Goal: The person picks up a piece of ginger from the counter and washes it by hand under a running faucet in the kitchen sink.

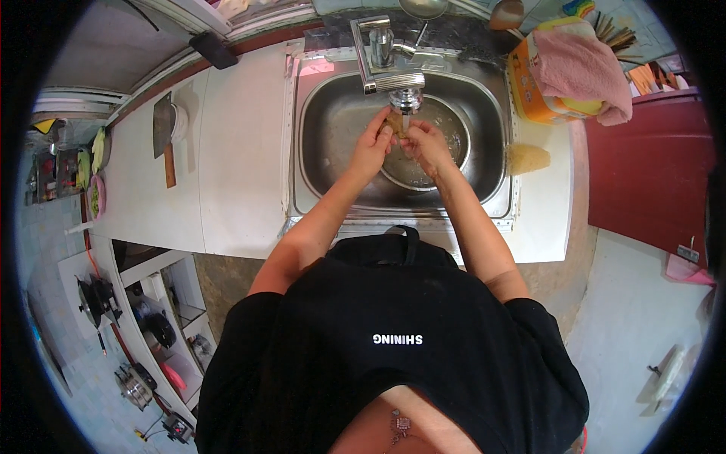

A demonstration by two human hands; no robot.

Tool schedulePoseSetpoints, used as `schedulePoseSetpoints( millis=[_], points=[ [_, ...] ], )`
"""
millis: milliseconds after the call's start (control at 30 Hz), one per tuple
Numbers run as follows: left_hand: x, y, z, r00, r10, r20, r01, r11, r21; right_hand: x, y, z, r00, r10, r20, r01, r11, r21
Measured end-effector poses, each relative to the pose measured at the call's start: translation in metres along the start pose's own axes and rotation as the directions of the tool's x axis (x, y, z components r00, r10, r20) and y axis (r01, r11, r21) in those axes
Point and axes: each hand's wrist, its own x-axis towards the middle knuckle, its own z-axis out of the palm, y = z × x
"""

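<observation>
Under the running tap [406, 100], my left hand [371, 144] pinches a small knobbly yellow-brown piece [394, 122], possibly ginger root, between thumb and fingers. From the other side, the bent fingertips of my right hand [430, 146] grip its right edge, and they cover part of it. Water falls from the spout onto the piece. Both hands are above a round metal basin [467, 148] holding water, which stands in the right part of the stainless steel sink [326, 113].
A cleaver [163, 127] with a wooden handle lies on the white counter [244, 159] at left, over a small white round item [178, 123]. Right of the sink are a yellow loofah-like pad [527, 159] and an orange-yellow container [530, 85] draped with a pink cloth [584, 68].
</observation>
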Motion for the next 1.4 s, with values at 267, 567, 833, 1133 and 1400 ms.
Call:
schedulePoseSetpoints(
  millis=[267,567,833,1133,1400],
  points=[
    [0.007,-0.008,0.001,0.998,-0.057,-0.015,0.055,0.992,-0.110,0.002,0.008,-0.006,0.997,-0.044,-0.069,0.038,0.995,-0.090],
    [0.013,0.000,-0.003,0.953,-0.287,-0.093,0.262,0.941,-0.215,-0.006,0.003,-0.004,0.924,-0.341,0.173,0.331,0.486,-0.809],
    [0.012,0.007,-0.011,0.903,-0.388,-0.183,0.365,0.919,-0.148,-0.013,-0.006,-0.002,0.975,-0.162,0.150,0.221,0.683,-0.697],
    [0.013,0.006,-0.008,0.923,-0.325,-0.207,0.358,0.922,0.148,-0.007,-0.013,-0.009,0.998,-0.018,0.063,0.060,0.657,-0.751],
    [0.021,-0.004,-0.021,0.856,-0.462,-0.233,0.441,0.887,-0.136,-0.001,-0.003,-0.018,0.975,-0.063,0.212,0.162,0.854,-0.494]
  ],
)
